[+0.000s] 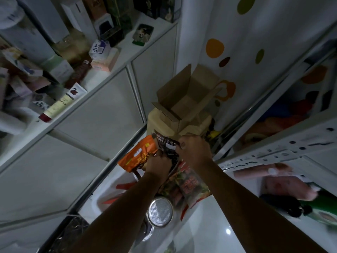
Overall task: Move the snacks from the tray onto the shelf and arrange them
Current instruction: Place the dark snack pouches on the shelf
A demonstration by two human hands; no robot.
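I'm seeing cardboard box (pixel 186 99) crowding frame centre; left hand (pixel 158 167) gripping orange packet (pixel 138 154), axis running up-right; right hand (pixel 193 150) clutching dark packet (pixel 166 145)

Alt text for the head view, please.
The left hand grips an orange packet and the right hand pinches a dark packet beside it. An open cardboard box stands behind them, with a cluttered shelf at left.

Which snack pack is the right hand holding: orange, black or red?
The black pack with the white label: right hand grips its top edge. The orange pack is in the left hand; red packs lie below.
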